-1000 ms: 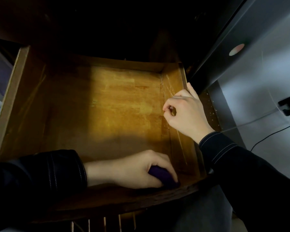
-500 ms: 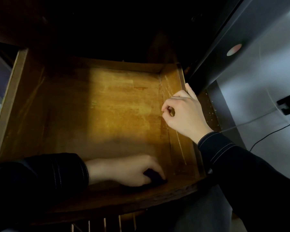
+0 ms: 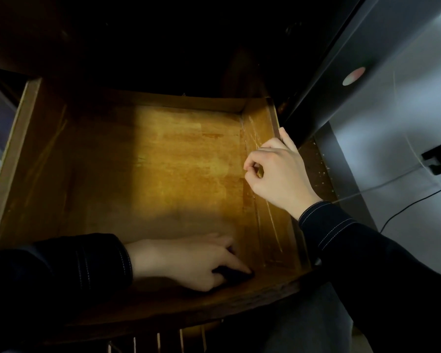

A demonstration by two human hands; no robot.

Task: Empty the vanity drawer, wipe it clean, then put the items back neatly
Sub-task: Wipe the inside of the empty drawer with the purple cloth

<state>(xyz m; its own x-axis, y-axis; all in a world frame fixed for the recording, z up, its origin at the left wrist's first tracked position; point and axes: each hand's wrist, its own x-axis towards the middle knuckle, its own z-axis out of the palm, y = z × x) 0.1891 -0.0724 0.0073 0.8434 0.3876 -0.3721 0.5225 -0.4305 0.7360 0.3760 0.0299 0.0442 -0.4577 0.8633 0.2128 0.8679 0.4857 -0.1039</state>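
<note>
A person's left hand (image 3: 189, 261) presses a dark cloth (image 3: 233, 273), fingers closed over it, into the near right corner of the bare vanity drawer (image 3: 143, 174); above it, the right hand (image 3: 275, 171) hooks over the right wall, steadying. Wiping appears under way; the next stroke likely calls for sweeping away from that corner. The cloth is mostly hidden, the drawer's left side in shadow, and the removed items are out of view.

Dark cabinet panel (image 3: 346, 80) runs diagonally at upper right, carrying round pale sticker (image 3: 353, 76). Grey wall (image 3: 418, 110) beyond it, far right. Black plug unit (image 3: 439, 157) on wall at right edge, green indicator lit. Black cable (image 3: 415, 203) and pale cable (image 3: 382, 183) trail leftward below it. Pale wooden slats (image 3: 158, 342) at near bottom edge.
</note>
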